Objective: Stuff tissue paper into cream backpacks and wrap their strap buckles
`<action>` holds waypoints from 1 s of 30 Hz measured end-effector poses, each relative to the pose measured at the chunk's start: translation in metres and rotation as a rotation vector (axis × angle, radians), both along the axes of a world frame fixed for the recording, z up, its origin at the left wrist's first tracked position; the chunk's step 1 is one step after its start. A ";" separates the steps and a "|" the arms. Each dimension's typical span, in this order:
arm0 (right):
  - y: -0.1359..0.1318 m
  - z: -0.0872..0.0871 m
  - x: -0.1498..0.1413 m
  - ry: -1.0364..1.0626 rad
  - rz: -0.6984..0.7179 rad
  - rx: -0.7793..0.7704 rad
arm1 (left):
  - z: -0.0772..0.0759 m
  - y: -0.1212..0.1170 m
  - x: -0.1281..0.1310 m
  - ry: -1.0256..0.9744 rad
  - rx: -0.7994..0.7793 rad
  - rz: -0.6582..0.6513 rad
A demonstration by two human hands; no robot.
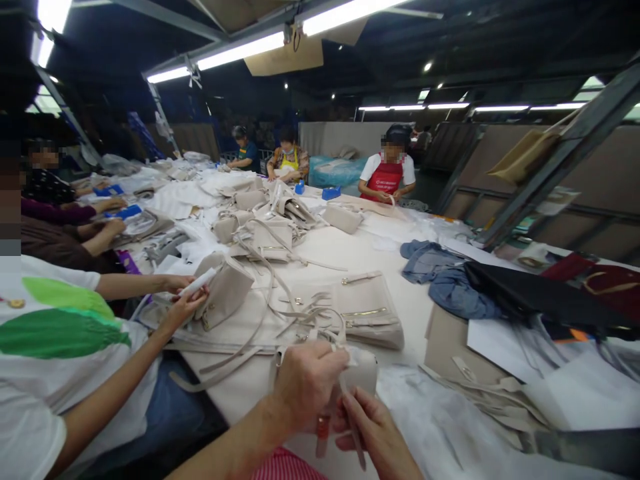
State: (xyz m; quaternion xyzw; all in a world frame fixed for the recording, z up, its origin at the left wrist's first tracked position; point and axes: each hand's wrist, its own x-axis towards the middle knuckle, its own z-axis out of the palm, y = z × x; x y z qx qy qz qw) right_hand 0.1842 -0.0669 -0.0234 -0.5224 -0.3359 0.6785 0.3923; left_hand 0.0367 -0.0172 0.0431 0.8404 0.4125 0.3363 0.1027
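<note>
A beige handbag (367, 373) lies in front of me, partly covered by my hands. My left hand (310, 373) is closed at its top, gripping the upper part of a beige strap. Lower down, my right hand (373, 430) pinches the same strap (356, 433) between thumb and fingers, its tail hanging below them. Beside it dangles another strap end with a brownish-orange band (323, 428). Just beyond my hands, a larger beige bag (375, 310) with gold zippers lies flat. Loose beige straps (260, 320) curl across the table to its left.
At my left, a co-worker's hands (187, 293) hold a white piece by a beige bag (225, 293). More people work around the table. Piled bags (270, 227) fill the middle. Denim cloth (450, 280), a black bag (540, 293) and clear plastic (440, 420) lie to the right.
</note>
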 end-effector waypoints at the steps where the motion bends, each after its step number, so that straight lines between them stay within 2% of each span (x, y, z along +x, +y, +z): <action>1: -0.002 -0.002 -0.001 -0.008 0.000 0.032 | -0.005 -0.005 -0.003 -0.047 -0.045 -0.052; 5: -0.003 -0.004 -0.008 0.026 0.039 0.145 | -0.025 -0.016 -0.010 -0.364 -0.288 -0.107; 7: -0.001 -0.002 -0.012 0.033 0.046 0.142 | -0.030 -0.018 -0.009 -0.519 -0.453 -0.062; 11: -0.001 0.008 -0.014 0.091 0.008 0.132 | -0.035 -0.017 -0.003 -0.862 -0.911 0.078; 14: -0.002 0.015 -0.014 0.153 -0.028 0.136 | -0.037 -0.015 -0.005 -1.021 -1.090 0.119; 16: 0.000 0.016 -0.013 0.171 -0.102 0.145 | -0.038 -0.016 -0.007 -1.005 -1.178 0.110; 19: 0.005 0.014 -0.013 0.150 -0.234 0.172 | -0.037 -0.016 -0.010 -0.880 -1.305 0.065; 21: 0.008 0.011 -0.014 0.124 -0.262 0.184 | -0.037 -0.017 -0.011 -0.796 -1.358 0.055; 26: 0.009 0.013 -0.017 0.078 -0.264 0.190 | -0.034 -0.013 -0.010 -0.616 -1.330 0.148; 30: 0.008 0.017 -0.014 0.074 -0.294 0.186 | -0.034 -0.010 -0.007 -0.594 -1.276 0.147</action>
